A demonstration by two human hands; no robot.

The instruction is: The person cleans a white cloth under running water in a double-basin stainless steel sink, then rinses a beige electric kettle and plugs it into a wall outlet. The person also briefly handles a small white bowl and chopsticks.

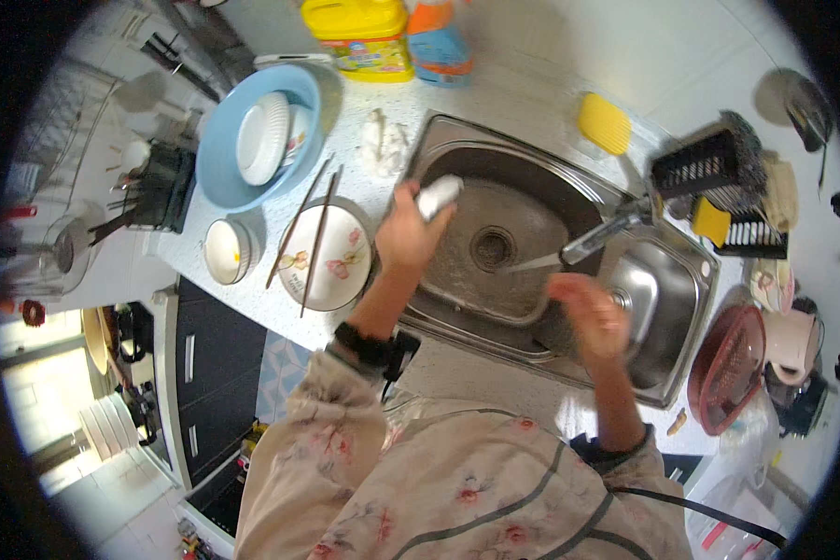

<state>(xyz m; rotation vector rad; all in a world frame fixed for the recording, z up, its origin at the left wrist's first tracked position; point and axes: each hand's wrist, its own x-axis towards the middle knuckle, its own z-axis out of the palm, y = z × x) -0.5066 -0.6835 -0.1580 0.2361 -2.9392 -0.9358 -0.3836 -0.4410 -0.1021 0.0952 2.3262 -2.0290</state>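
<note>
Over the left rim of the large stainless steel sink basin (525, 189), my left hand (413, 227) grips a white item (439, 197), perhaps a wet cloth or sponge; blur hides its exact kind. My right hand (591, 315) is blurred above the basin's right side, near the small basin (661, 315), with nothing seen in it. Water runs from the faucet (602, 234) toward the drain (493, 248). Left of the sink, two chopsticks (315, 245) lie across a flowered plate (350, 262), beside stacked bowls (225, 252).
A blue plastic basin (213, 150) holds white dishes at the upper left. A crumpled white cloth (383, 143), a yellow container (367, 42) and a blue bottle (437, 49) stand behind. A yellow sponge (604, 124), a black rack (696, 168) and a red colander (728, 371) are to the right.
</note>
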